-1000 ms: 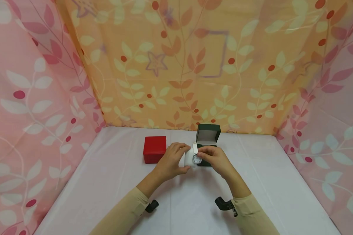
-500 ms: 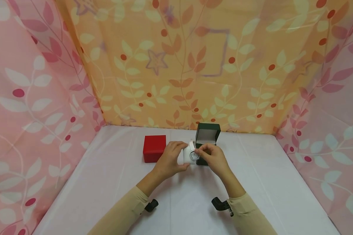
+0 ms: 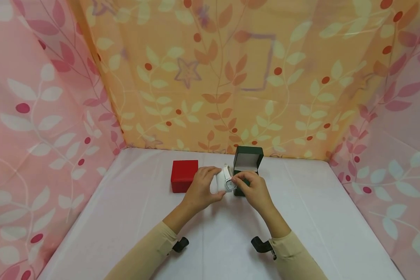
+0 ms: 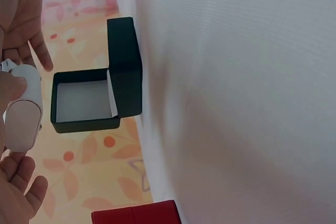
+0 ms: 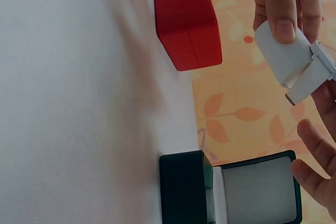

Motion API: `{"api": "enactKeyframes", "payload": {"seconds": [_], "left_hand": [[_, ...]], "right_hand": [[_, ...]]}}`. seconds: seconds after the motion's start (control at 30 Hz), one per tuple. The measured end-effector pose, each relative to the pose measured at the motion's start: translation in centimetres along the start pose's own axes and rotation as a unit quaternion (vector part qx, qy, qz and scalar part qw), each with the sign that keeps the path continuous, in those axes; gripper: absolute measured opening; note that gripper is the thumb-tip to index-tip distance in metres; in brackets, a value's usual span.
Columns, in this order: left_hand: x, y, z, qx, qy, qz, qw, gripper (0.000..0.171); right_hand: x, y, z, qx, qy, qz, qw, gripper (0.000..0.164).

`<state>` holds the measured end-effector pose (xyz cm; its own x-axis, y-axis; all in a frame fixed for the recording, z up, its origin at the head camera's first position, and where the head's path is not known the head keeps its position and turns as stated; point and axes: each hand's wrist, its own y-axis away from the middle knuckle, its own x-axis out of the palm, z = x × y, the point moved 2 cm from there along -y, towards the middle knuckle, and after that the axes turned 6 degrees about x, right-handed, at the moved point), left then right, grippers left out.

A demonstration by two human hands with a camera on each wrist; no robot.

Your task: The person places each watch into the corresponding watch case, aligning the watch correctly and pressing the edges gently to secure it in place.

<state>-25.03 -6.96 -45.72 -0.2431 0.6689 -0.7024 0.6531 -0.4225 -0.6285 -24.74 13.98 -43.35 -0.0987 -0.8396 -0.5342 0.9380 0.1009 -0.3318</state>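
My left hand (image 3: 202,190) grips a small white watch cushion (image 3: 220,182) between thumb and fingers; its thumb presses the cushion (image 5: 278,56) in the right wrist view. A white wristwatch (image 3: 230,184) with a squarish face lies against the cushion's right side, its strap reaching up past the top. The fingertips of my right hand (image 3: 255,190) pinch the watch at its right edge. Behind the right hand stands a dark green box (image 3: 248,150), its lid raised, showing a pale lining. The left wrist view shows the cushion's flat rounded end (image 4: 23,124).
A closed red box (image 3: 184,171) stands left of the green one, just beyond the left hand. Both rest on a white-covered table (image 3: 227,249). Patterned cloth (image 3: 213,77) hangs at the back and along both sides.
The watch and cushion have shifted slightly left and up, and the watch has tilted closer against the cushion. My right hand has moved left with it. The boxes stay put.
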Motion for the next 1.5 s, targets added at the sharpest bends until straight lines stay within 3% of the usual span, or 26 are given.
{"api": "enactKeyframes", "payload": {"seconds": [0.2,0.37,0.7,0.93,1.27,1.37,1.5], "left_hand": [[0.1,0.0,-0.2,0.012,0.004,0.001,0.9999,0.071],[0.4,0.1,-0.1,-0.001,0.002,0.009,1.0,0.072],[0.3,0.0,-0.1,-0.023,0.024,-0.002,0.9994,0.071],[0.7,0.1,-0.4,-0.031,0.026,0.003,0.9992,0.073],[0.8,0.2,-0.4,-0.005,0.002,-0.013,0.9999,0.076],[0.8,0.2,-0.3,-0.008,0.008,-0.014,0.9998,0.075],[0.6,0.1,-0.3,-0.025,0.036,-0.012,0.999,0.075]], "right_hand": [[0.3,-0.1,0.2,0.015,-0.006,-0.019,1.0,0.019],[0.4,-0.1,0.3,0.025,-0.011,-0.036,0.999,0.02],[0.0,0.2,-0.6,-0.057,-0.013,0.021,0.998,0.017],[0.3,0.2,-0.4,-0.014,-0.015,-0.004,1.0,0.018],[0.6,-0.1,0.5,0.073,-0.055,-0.049,0.995,0.025],[0.5,-0.2,0.4,0.074,-0.068,-0.037,0.994,0.027],[0.1,0.0,-0.1,0.041,-0.081,0.004,0.996,0.027]]}}
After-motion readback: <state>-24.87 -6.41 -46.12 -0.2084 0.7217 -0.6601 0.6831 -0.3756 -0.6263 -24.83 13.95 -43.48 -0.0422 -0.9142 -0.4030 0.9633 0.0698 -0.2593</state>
